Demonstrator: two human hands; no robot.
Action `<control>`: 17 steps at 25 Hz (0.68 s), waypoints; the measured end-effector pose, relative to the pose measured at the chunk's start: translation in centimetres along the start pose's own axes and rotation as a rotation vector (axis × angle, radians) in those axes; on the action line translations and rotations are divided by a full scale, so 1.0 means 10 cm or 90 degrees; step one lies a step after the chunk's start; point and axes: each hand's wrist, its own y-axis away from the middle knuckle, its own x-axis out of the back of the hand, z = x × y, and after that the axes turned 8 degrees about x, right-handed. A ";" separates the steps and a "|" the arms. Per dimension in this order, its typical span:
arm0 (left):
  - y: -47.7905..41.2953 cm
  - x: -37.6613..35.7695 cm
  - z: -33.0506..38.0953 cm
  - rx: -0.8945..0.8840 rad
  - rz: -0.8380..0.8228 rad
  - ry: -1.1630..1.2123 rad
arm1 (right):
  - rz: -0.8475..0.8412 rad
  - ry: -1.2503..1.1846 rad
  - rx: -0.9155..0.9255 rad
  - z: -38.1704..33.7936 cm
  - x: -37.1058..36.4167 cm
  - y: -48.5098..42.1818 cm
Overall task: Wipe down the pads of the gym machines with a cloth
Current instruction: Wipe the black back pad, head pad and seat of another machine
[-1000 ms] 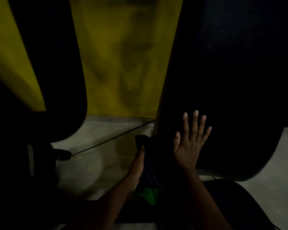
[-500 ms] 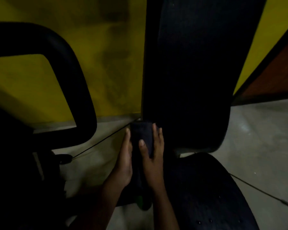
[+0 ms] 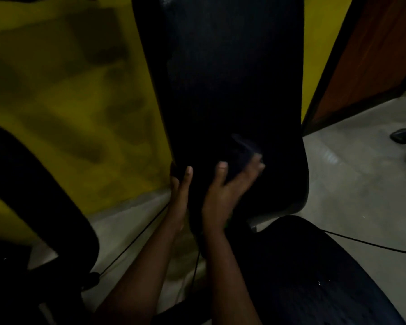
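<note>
A: What lies nearest?

B: The dark textured seat pad (image 3: 314,277) fills the bottom right corner, with a few small pale specks on it. Two bare forearms rise from the bottom edge beside its left side.

A: And the hands?

B: The left hand (image 3: 179,191) grips the left edge of the tall black upright back pad (image 3: 232,90), thumb on the front face and the other fingers hidden round the edge. The right hand (image 3: 227,186) presses a dark folded cloth (image 3: 244,151) flat against the lower front of that pad; its fingers are fairly straight and blurred, so I cannot tell exactly how they hold the cloth.

A: What stands around?

B: A thick black curved padded bar (image 3: 45,195) blocks the lower left. A thin black cable (image 3: 136,240) runs across the grey concrete floor (image 3: 349,172) under the left forearm, and another thin line crosses the floor at the right, just past the seat pad.

A: Farther off?

B: A yellow wall (image 3: 68,78) with dark smudged patches behind, a reddish-brown panel with a dark frame (image 3: 373,55) in the top right corner, and a dark rounded thing (image 3: 404,136) at the right edge. No writing can be read.
</note>
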 end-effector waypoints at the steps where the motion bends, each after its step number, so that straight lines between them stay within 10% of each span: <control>1: -0.07 -0.04 -0.04 -0.021 -0.047 -0.018 | -0.055 0.065 0.053 0.04 -0.13 0.06; 8: -0.32 -0.06 -0.26 -0.103 0.025 0.070 | -0.020 0.206 0.196 1.05 0.06 -0.26; 14: -0.32 -0.06 -0.28 -0.103 -0.001 0.095 | 0.200 0.150 -0.226 1.44 0.31 -0.67; 17: -0.27 -0.08 -0.23 -0.076 0.016 0.104 | 0.183 0.200 -0.103 0.76 -0.07 -0.49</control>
